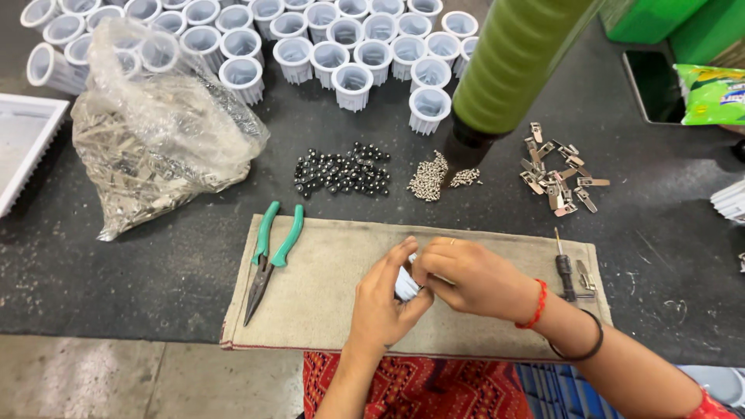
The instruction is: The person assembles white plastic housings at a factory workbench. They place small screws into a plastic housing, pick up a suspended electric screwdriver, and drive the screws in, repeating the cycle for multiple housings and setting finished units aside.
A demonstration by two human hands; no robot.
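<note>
a small white ribbed cup (407, 285) is pinched between both hands over the beige cloth mat (326, 264), left hand (386, 299) curled under it, right hand (466, 275) closed on top. green-handled pliers (268, 256) are laid at the mat's left end, a small screwdriver (564, 266) at the right. black balls (341, 172), tiny screws (431, 177) and metal clips (557, 171) are piled further back on the counter (155, 256).

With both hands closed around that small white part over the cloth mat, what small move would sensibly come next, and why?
Probably a short reach of the right hand to the small screwdriver beside it: the left hand already steadies the white ribbed part between both hands, and loose screws lie ahead.
</note>
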